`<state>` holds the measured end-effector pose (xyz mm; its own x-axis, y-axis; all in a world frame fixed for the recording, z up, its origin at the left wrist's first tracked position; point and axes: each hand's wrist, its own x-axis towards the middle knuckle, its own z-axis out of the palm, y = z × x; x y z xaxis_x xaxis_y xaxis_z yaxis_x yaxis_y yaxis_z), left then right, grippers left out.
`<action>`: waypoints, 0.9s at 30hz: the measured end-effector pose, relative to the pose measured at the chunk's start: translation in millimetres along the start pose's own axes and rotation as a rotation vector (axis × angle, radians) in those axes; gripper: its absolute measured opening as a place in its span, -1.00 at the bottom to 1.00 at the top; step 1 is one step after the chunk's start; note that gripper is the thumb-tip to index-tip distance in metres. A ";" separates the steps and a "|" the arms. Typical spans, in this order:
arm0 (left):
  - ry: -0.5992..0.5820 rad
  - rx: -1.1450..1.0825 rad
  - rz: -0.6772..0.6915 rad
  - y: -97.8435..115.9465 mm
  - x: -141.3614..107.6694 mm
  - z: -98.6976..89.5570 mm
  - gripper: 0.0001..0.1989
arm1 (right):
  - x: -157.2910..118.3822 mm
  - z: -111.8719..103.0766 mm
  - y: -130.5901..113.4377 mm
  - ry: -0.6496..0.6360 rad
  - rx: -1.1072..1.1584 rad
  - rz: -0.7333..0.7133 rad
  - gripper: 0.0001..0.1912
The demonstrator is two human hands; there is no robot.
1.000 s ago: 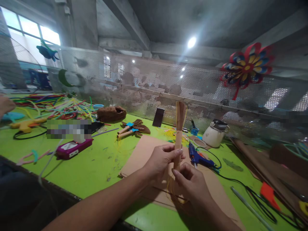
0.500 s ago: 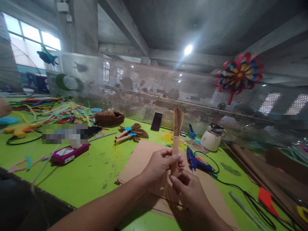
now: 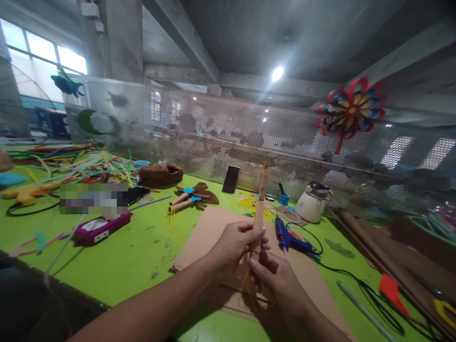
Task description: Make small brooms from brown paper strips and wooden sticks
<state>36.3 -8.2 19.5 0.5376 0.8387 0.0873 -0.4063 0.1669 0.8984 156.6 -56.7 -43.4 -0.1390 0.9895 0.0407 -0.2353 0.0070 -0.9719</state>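
Both hands hold an upright brown paper tube [image 3: 259, 216] in front of me. From its top rises a flat brown paper piece [image 3: 262, 187] edged in yellow, seen nearly edge-on. Thin yellow strings [image 3: 245, 285] dangle from the lower end. My left hand [image 3: 237, 244] pinches the middle of the tube between thumb and fingers. Just below it, my right hand [image 3: 272, 273] grips the bottom end, its fingers partly hidden. Beneath the hands lie stacked brown cardboard sheets [image 3: 203, 232]. A blue glue gun [image 3: 294, 241] rests to the right of them.
Similar tubes with brown fans and blue bands [image 3: 192, 195] lie ahead. A magenta power strip [image 3: 103, 229] and a yellow glue gun [image 3: 30, 192] are at left. At right are a white jar [image 3: 310, 204], black cables, an orange-red piece [image 3: 392, 290] and yellow-handled scissors [image 3: 443, 311]. Perforated mesh stands behind.
The tube has been turned about its length, so its paper top went from a broad fan to nearly edge-on. Both hands stay in about the same place.
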 end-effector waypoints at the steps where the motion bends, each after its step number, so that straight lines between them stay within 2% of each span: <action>1: -0.007 0.006 -0.008 -0.6 0.6 -0.9 -0.75 | 0.0 0.0 0.3 -0.011 0.027 0.011 -0.72; 4: -0.037 0.022 -0.030 -2.1 2.2 -4.0 -0.74 | -0.3 0.7 -2.3 -0.049 0.076 0.039 -0.72; 10: -0.156 0.058 -0.019 -0.2 1.8 -8.1 -0.71 | -2.7 1.5 -8.8 -0.070 0.021 0.022 -0.69; 15: -0.166 -0.021 -0.040 3.2 0.6 -6.5 -0.73 | -5.8 6.3 -9.2 -0.089 0.151 0.068 -0.66; 18: -0.200 -0.080 -0.045 5.1 -0.4 -5.3 -0.74 | -8.4 8.8 -11.9 -0.166 0.256 0.088 -0.70; 23: -0.278 -0.184 -0.076 7.5 -4.2 -3.1 -0.76 | -14.1 7.6 -16.8 -0.390 0.377 0.083 -0.70; 25: -0.307 -0.203 -0.086 8.7 -5.8 -2.2 -0.76 | -15.7 7.2 -18.1 -0.414 0.354 0.090 -0.70; 27: -0.293 -0.191 -0.083 9.4 -6.0 -2.0 -0.76 | -15.7 7.3 -18.8 -0.376 0.326 0.117 -0.70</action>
<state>27.8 -10.7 26.6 0.7524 0.6384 0.1622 -0.4682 0.3452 0.8134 156.2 -73.5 -24.0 -0.5046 0.8601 0.0749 -0.4774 -0.2057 -0.8543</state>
